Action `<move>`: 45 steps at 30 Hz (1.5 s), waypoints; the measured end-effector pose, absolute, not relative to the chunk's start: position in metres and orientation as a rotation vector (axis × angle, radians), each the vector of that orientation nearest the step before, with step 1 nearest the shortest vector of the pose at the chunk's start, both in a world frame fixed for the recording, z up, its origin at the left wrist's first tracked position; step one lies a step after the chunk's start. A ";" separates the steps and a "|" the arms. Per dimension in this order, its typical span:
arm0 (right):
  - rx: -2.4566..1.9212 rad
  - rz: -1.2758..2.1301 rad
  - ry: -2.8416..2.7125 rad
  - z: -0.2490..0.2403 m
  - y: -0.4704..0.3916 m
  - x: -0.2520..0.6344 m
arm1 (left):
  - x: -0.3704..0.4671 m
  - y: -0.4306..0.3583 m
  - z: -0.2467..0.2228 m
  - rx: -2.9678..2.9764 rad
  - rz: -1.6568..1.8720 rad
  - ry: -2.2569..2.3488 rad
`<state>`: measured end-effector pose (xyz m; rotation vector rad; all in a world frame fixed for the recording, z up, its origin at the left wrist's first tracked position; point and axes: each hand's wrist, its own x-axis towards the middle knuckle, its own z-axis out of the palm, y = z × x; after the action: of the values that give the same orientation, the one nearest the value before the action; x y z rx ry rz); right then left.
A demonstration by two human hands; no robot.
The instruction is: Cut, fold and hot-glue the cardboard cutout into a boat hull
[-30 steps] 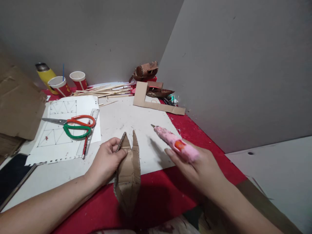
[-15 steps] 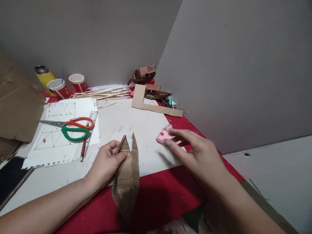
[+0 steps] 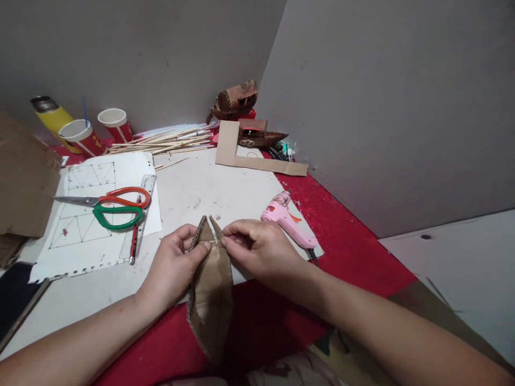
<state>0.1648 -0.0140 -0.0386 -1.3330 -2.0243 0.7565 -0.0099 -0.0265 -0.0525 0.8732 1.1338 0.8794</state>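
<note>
A folded cardboard boat hull (image 3: 210, 289) with upturned sides is held between my two hands, over the table's near edge. My left hand (image 3: 175, 262) pinches its left wall, thumb inside and fingers outside. With thumb and fingers closed, my right hand (image 3: 257, 249) grips the right wall near the pointed far end. A narrow gap shows between the two walls at that tip. Just beyond my right hand lies a pink glue gun (image 3: 292, 225) on its side, its cord running toward me.
Scissors (image 3: 120, 206), a red pencil (image 3: 134, 244) and a ruler (image 3: 148, 195) lie on a drawn sheet (image 3: 86, 252) at left. Behind are wooden sticks (image 3: 169, 140), paper cups (image 3: 116, 128), a yellow bottle (image 3: 54, 120), an L-shaped cardboard piece (image 3: 227, 145) and brown model boats (image 3: 261, 138).
My right hand has moved left from beside the glue gun and taken hold of the hull's right wall. The gap at the tip has narrowed. My left hand keeps its grip.
</note>
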 end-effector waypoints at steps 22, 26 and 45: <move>-1.360 0.678 -1.973 -0.045 -0.005 0.158 | -0.012 -0.022 -0.025 1.289 0.923 1.489; -1.296 0.645 -1.946 -0.049 -0.007 0.157 | -0.010 -0.020 -0.029 1.220 0.933 1.440; -1.238 0.625 -2.193 -0.041 -0.011 0.158 | -0.005 -0.025 -0.026 1.286 0.974 1.396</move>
<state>0.1580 -0.0107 -0.0415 -1.2378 -2.1932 0.6255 -0.0053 -0.0245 -0.0256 1.2864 1.3958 0.9735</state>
